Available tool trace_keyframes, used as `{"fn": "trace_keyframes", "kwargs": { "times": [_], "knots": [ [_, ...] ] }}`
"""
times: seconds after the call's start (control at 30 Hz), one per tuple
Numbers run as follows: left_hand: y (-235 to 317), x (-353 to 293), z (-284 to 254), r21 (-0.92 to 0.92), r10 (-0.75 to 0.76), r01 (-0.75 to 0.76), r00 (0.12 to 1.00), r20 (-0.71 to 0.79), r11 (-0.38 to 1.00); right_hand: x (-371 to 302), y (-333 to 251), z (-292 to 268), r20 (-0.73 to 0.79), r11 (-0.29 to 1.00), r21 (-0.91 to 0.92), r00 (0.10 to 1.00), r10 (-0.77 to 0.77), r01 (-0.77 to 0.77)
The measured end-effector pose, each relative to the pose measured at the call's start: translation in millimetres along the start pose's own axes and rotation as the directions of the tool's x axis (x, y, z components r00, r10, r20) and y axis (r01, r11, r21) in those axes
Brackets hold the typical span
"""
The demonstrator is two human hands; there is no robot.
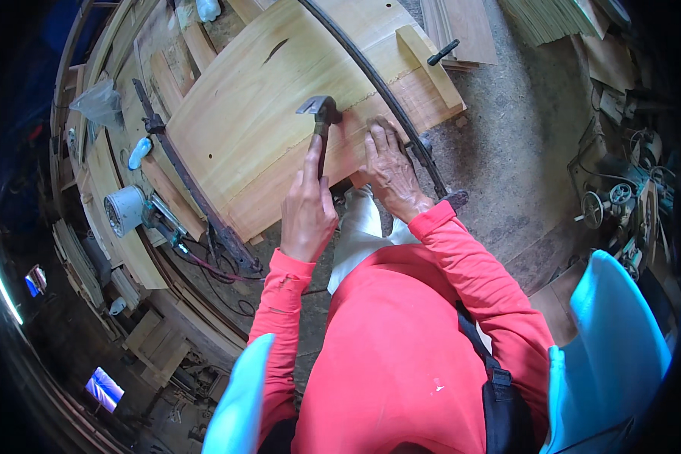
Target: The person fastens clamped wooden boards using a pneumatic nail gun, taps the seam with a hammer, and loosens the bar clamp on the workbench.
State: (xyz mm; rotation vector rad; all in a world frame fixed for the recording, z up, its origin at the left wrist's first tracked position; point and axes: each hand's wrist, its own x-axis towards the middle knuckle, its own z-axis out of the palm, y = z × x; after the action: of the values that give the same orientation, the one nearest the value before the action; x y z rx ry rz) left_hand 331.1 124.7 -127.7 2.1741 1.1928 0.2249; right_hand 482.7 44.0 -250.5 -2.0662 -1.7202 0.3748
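My left hand (310,214) is wrapped round the handle of a claw hammer (322,125), its index finger stretched along the shaft. The hammer's head is over a wide pale wooden panel (257,136), close to a joint line between boards. Against the panel's near right edge lies my right hand (390,163), fingers stretched forward on the wood. Right beside that hand runs a long dark bar clamp (386,87) across the panel. A second bar clamp (193,178) spans the panel's left side.
A wooden strip (431,68) stands on the panel's far right. Left of it are a white cylindrical container (125,209), a light-blue bottle (139,153), a plastic bag (98,104) and loose boards. Machinery with handwheels (594,208) stands at the right, and stacked sheets (552,19) at far right.
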Motion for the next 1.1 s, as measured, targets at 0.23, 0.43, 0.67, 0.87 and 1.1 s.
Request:
{"fn": "trace_keyframes", "kwargs": {
  "times": [0.23, 0.43, 0.67, 0.87, 1.1],
  "knots": [
    [20.8, -4.1, -8.8, -0.172, -0.077, 0.066, 0.995, -0.056, 0.983, 1.0, 0.8, -0.3, 0.056, 0.999, -0.043, 0.998, -0.002, 0.005],
    [-1.1, -0.3, -1.8, -0.04, 0.045, -0.045, 0.999, 0.007, 0.998, 6.0, -0.5, -1.9, 0.041, 1.0, -0.002, 0.999, -0.001, 0.002],
    [5.1, -8.2, 4.0, -0.037, -0.021, 0.02, 0.999, -0.037, 0.999, 3.1, -0.7, -2.8, 0.079, 0.999, -0.04, 0.997, 0.012, -0.009],
    [1.4, -3.8, 1.6, -0.064, 0.046, -0.051, 0.996, -0.075, 0.997, 2.2, -0.3, 0.3, 0.095, 0.999, -0.05, 0.995, 0.007, -0.003],
    [-3.7, 1.5, -0.6, -0.079, -0.028, 0.034, 0.997, 0.072, 0.996, 2.8, 1.3, -2.3, 0.039, 0.999, -0.054, 0.999, -0.004, 0.006]
  ]
}}
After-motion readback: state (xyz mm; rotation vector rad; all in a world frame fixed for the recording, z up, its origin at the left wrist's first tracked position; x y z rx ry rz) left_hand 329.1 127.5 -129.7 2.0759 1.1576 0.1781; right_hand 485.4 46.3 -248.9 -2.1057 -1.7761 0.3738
